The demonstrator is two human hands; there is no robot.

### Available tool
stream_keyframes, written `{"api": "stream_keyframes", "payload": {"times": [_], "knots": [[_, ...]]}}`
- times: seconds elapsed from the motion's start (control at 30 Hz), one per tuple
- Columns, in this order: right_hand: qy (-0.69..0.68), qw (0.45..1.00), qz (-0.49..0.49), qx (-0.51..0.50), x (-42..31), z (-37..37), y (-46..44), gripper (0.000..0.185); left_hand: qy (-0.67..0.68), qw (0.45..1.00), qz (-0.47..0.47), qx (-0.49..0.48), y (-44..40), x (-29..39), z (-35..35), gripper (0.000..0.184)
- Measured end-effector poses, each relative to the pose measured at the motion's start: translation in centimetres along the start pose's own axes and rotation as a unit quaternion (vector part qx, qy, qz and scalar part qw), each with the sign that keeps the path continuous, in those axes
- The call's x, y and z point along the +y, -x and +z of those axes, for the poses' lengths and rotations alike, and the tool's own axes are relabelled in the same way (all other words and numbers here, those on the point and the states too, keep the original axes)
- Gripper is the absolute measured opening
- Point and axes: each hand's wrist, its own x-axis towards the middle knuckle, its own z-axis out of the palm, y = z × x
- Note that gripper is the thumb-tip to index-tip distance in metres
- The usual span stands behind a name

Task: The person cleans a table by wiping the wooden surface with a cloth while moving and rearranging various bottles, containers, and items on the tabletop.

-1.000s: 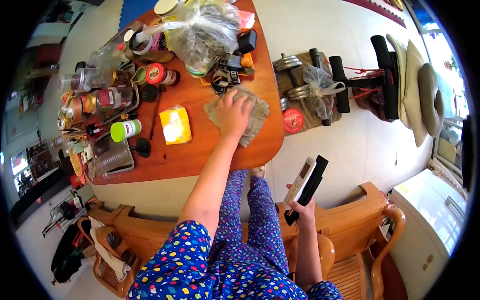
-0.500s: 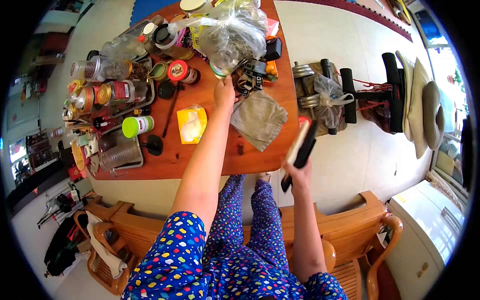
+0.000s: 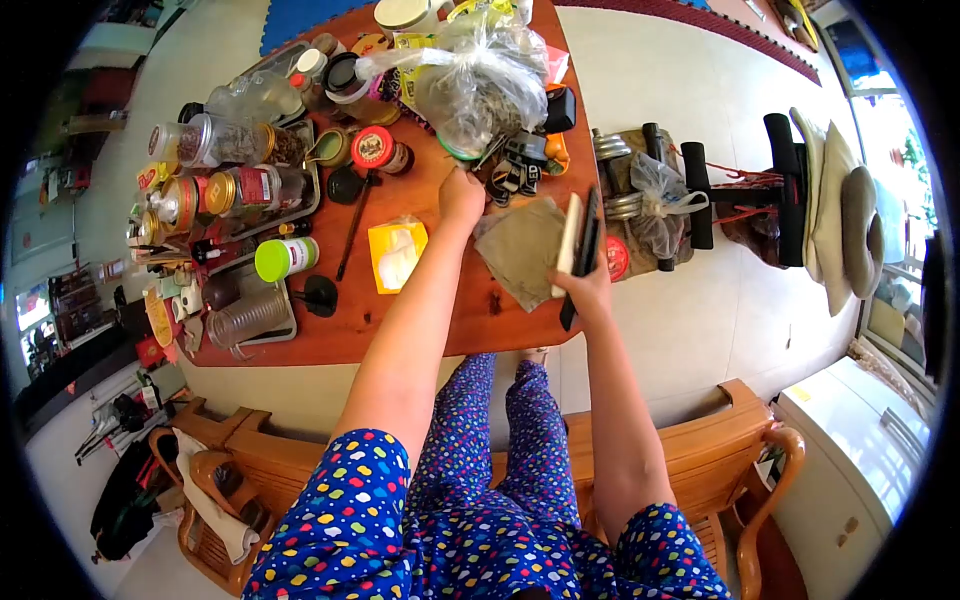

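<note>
My left hand (image 3: 463, 198) reaches to the back of the wooden table (image 3: 450, 322), fingers curled. What they grip, if anything, is hidden. Just beyond it is a clear plastic bag (image 3: 480, 85) with a green-rimmed round thing (image 3: 455, 151) at its base. A black headlamp with a strap (image 3: 515, 168) lies to its right. My right hand (image 3: 588, 290) is closed round a long flat black object (image 3: 586, 240) and a cream-coloured one (image 3: 567, 235), held upright at the table's right edge. A folded grey-brown cloth (image 3: 522, 250) lies between my hands.
Jars (image 3: 245, 190) and bottles crowd the table's left side on trays. A red-lidded jar (image 3: 380, 150), a yellow packet with white contents (image 3: 398, 257) and a green-lidded tub (image 3: 285, 258) stand nearer. Right of the table are dumbbells (image 3: 622, 190); a wooden bench (image 3: 670, 450) is behind me.
My right hand has moved left and up with the black and cream objects, over the table's edge. My left hand has shifted slightly right, and the green-rimmed thing is now mostly covered.
</note>
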Motion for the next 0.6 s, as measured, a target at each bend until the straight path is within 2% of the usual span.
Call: {"api": "stream_keyframes", "payload": {"times": [0.07,0.13,0.27,0.33,0.4,0.47,0.6], "knots": [[-0.153,0.986,0.067,0.007,-1.3,-1.3,3.5,0.051,-0.025,0.999,-0.008,-0.032,0.3,-1.3,0.4,0.026],[-0.22,0.97,0.099,-0.011,-1.6,-3.1,6.6,0.047,-0.013,1.0,0.007,-0.013,1.3,-2.6,1.0,0.025],[-0.24,0.957,0.158,-0.036,-1.5,-6.6,12.2,0.047,0.017,1.0,-0.005,-0.022,5.0,-2.7,0.1,0.024],[-0.239,0.956,0.172,-0.006,-1.9,-7.7,14.5,0.055,0.001,1.0,-0.01,-0.024,7.2,-2.7,-0.3,0.023],[-0.244,0.953,0.178,-0.016,-1.5,-8.9,16.5,0.06,-0.016,0.999,-0.018,-0.026,9.6,-2.8,-0.7,0.023],[-0.223,0.955,0.195,-0.02,-1.5,-9.9,18.3,0.063,0.026,0.999,-0.03,-0.019,12.2,-2.2,-1.1,0.024],[-0.222,0.955,0.189,-0.055,-1.7,-10.9,20.9,0.057,0.031,0.998,-0.039,-0.037,16.1,-3.0,-0.9,0.02]]}}
